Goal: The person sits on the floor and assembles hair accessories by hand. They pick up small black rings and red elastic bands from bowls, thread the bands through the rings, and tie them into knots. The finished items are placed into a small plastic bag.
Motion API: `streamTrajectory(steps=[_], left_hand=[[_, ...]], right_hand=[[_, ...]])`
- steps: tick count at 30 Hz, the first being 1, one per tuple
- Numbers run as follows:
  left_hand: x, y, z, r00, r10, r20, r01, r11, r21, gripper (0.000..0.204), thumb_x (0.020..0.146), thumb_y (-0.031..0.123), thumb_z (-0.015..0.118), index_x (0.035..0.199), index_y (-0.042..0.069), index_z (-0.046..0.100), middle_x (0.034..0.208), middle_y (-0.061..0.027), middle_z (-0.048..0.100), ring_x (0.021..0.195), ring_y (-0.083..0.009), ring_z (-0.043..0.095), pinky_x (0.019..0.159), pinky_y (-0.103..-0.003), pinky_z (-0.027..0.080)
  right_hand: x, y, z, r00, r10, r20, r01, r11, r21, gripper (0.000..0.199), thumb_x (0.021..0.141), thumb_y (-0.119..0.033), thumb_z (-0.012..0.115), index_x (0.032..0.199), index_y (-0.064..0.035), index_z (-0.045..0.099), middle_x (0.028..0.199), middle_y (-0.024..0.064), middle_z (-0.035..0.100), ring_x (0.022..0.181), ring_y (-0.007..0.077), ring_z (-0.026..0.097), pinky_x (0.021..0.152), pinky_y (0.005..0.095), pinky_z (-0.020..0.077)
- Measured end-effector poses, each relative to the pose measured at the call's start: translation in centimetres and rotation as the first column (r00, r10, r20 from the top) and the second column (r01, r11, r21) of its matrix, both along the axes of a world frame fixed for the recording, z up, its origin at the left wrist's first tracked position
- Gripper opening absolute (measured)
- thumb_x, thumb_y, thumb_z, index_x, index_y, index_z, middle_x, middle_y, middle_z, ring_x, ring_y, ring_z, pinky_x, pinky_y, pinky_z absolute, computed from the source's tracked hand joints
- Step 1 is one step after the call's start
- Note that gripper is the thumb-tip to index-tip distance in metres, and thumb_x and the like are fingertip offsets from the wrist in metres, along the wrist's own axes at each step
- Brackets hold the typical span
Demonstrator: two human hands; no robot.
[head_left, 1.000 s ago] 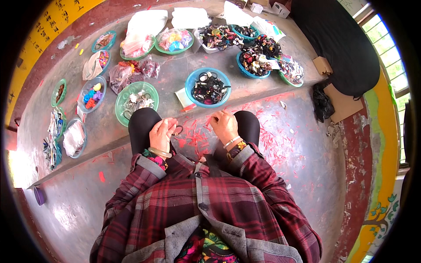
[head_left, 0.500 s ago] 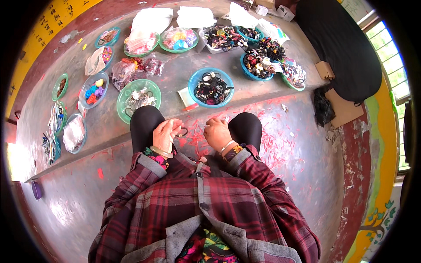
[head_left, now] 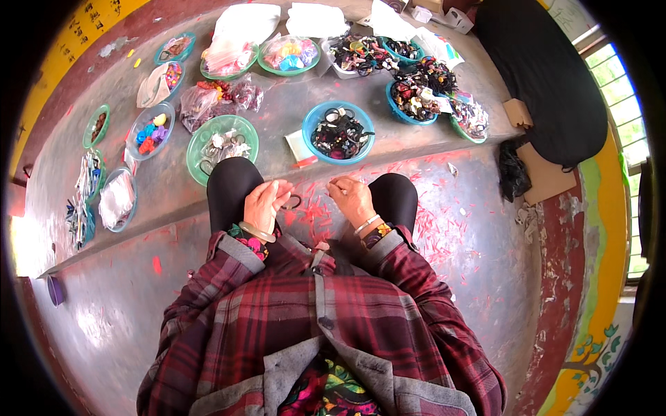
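My left hand point(head_left: 265, 204) is above my left knee with its fingers pressed together. A thin black hair tie point(head_left: 296, 202) hangs as a loop from its fingertips. Across a short gap, my right hand point(head_left: 352, 201) is closed beside my right knee, thumb and fingertips drawn together; whatever they pinch is too small to make out. Straight ahead on the raised ledge sits a blue basin point(head_left: 370, 143) holding a heap of black hair ties point(head_left: 338, 135). Just beyond my left knee, a green basin point(head_left: 195, 159) contains white and silvery small pieces point(head_left: 227, 145).
More basins line the ledge, including a blue one with coloured pieces point(head_left: 152, 135) and one with white packets point(head_left: 118, 200). Plastic bags of red beads point(head_left: 208, 107) lie between them. Red scraps point(head_left: 316, 215) litter the floor. A black cloth-covered object point(head_left: 544, 76) stands at right.
My right hand has shifted slightly forward and right, its fingertips now showing more. The left hand has moved slightly, with the hair tie still at its fingers. The view has tilted a little.
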State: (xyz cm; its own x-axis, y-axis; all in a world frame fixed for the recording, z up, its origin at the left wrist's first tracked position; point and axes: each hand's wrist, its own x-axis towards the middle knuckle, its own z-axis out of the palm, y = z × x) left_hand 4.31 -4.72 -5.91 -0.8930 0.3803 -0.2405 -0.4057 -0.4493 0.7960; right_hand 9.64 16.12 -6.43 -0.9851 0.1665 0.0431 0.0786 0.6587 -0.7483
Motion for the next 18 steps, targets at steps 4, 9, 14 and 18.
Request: streamTrajectory(steps=[4,9,14,18], left_hand=[[-0.1,-0.1,-0.2,1.0,-0.007,0.019,0.006,0.999,0.053,0.026,0.089,0.017,0.046,0.097,-0.007,0.052,0.094,-0.0163,0.058,0.09,-0.0238,0.058,0.081,-0.031,0.047],[0.0,0.0,-0.2,0.994,-0.067,0.088,0.058,0.993,0.1,0.026,0.089,0.018,0.047,0.098,-0.006,0.052,0.097,-0.0177,0.058,0.092,-0.0239,0.057,0.081,-0.03,0.046],[0.1,0.0,-0.5,0.977,-0.168,0.133,0.155,0.983,0.103,0.028,0.089,0.019,0.047,0.099,-0.006,0.053,0.096,-0.0158,0.058,0.091,-0.0226,0.057,0.081,-0.031,0.046],[0.2,0.1,-1.0,0.954,-0.271,0.127,0.258,0.96,0.113,0.027,0.088,0.019,0.048,0.1,-0.005,0.053,0.098,-0.0151,0.058,0.093,-0.022,0.057,0.083,-0.031,0.046]], right_hand=[[-0.2,-0.5,-1.7,0.991,-0.131,-0.014,0.086,0.722,-0.686,0.027,0.078,-0.016,0.062,0.1,-0.0001,0.057,0.09,0.0064,0.061,0.078,0.016,0.058,0.07,0.0294,0.0454],[0.4,-1.2,1.1,0.97,0.069,0.232,0.146,0.594,-0.791,0.032,0.078,-0.018,0.063,0.106,-0.0023,0.056,0.097,0.0038,0.061,0.087,0.0104,0.054,0.075,0.0256,0.041],[0.2,-1.9,0.3,0.977,0.131,0.165,0.061,0.573,-0.817,0.023,0.077,-0.011,0.063,0.099,-0.0026,0.059,0.09,0.0012,0.061,0.08,0.0081,0.053,0.07,0.0229,0.0404],[0.3,-2.5,0.6,0.978,0.123,0.166,0.062,0.591,-0.804,0.012,0.077,-0.007,0.062,0.088,-0.0024,0.062,0.08,-0.0005,0.061,0.07,0.006,0.05,0.065,0.0204,0.0398]])
